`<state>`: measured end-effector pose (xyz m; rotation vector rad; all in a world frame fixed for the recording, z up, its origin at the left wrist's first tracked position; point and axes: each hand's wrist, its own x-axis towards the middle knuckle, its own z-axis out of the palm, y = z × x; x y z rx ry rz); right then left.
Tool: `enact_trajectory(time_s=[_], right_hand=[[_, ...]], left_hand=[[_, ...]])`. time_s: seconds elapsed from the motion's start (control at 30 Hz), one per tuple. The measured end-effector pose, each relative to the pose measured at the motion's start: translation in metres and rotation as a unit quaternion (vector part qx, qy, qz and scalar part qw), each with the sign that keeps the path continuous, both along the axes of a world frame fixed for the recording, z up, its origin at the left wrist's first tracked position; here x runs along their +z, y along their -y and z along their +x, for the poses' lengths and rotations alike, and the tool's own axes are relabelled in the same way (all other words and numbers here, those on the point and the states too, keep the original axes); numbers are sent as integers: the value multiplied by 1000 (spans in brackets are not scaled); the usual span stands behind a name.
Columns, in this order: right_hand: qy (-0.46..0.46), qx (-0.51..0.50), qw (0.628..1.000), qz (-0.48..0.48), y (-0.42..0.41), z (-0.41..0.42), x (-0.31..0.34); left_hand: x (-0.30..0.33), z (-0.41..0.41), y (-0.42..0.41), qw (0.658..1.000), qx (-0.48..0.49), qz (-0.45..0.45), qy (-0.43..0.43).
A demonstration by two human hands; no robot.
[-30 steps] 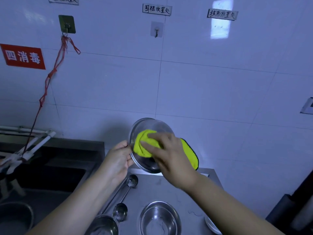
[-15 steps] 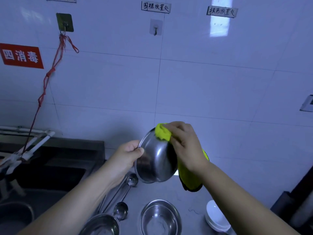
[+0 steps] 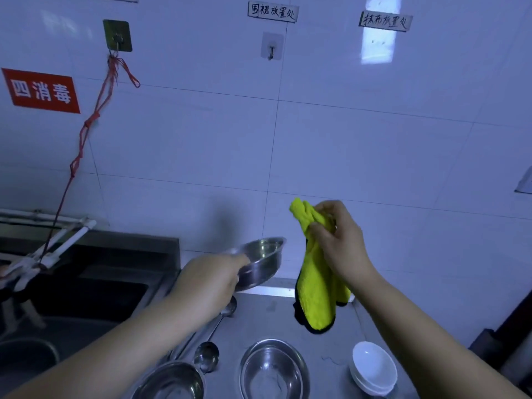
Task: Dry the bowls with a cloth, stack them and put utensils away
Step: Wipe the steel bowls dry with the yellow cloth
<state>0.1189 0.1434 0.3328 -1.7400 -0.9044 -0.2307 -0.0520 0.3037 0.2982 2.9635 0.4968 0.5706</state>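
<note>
Two hands share the job: the left hand [image 3: 213, 275] grips the steel bowl [image 3: 260, 262] above the tabletop [image 3: 339, 349], the right hand [image 3: 338, 244] pinches the yellow cloth [image 3: 316, 295] beside the bowl; lower it level into the steel bowl below [image 3: 273, 370].

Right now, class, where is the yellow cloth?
In the head view the yellow cloth hangs from the right hand, right of centre above the steel counter, just right of the steel bowl that the left hand holds.
</note>
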Motion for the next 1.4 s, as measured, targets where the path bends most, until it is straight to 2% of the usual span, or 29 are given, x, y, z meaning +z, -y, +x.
enact_trajectory(time_s=[0.1, 0.17, 0.3, 0.37, 0.43, 0.5, 0.57, 0.63, 0.7, 0.83, 0.93, 0.97, 1.03, 1.17, 1.23, 1.3, 1.4], right_hand=[[30, -14, 999, -33, -21, 0, 16], [82, 49, 986, -135, -28, -1, 16], [86, 235, 887, -389, -14, 1, 8], [136, 263, 848, -439, -4, 2, 4], [206, 257, 829, -452, 3, -1, 0], [287, 219, 823, -438, 5, -5, -12], [360, 176, 843, -360, 4, -10, -31], [392, 152, 865, -273, 4, -15, -47], [419, 137, 866, -238, 7, -15, -55], [526, 124, 813, -214, 23, 7, -48], [590, 115, 771, -210, 32, 20, -38], [597, 115, 767, -207, 33, 21, -38], [577, 105, 783, -206, 33, 18, -41], [441, 57, 877, -180, 13, -18, -55], [405, 39, 896, -176, 5, -25, -61], [435, 59, 878, -193, 10, -16, -64], [520, 89, 826, -198, 30, 6, -64]], left_hand=[[-5, 4, 13, 988, -83, 131, 25], [0, 5, 14, 965, -124, 220, 71], [0, -3, 4, 928, -180, 299, 132], [-2, -8, 0, 917, -194, 312, 157], [-3, -10, 1, 905, -217, 318, 182], [-4, -9, 6, 899, -235, 318, 188], [-7, -6, 10, 897, -248, 314, 188], [-10, -4, 12, 899, -260, 303, 179], [-11, -2, 9, 902, -274, 294, 158], [5, -1, -16, 909, -277, 274, 146], [20, 3, -32, 889, -279, 327, 160], [21, 4, -32, 883, -291, 333, 158], [19, 6, -23, 876, -306, 338, 155], [1, 18, 15, 869, -291, 350, 195], [-4, 26, 22, 875, -276, 338, 208], [-5, 26, 15, 881, -283, 316, 209], [2, 22, -11, 888, -277, 312, 192]])
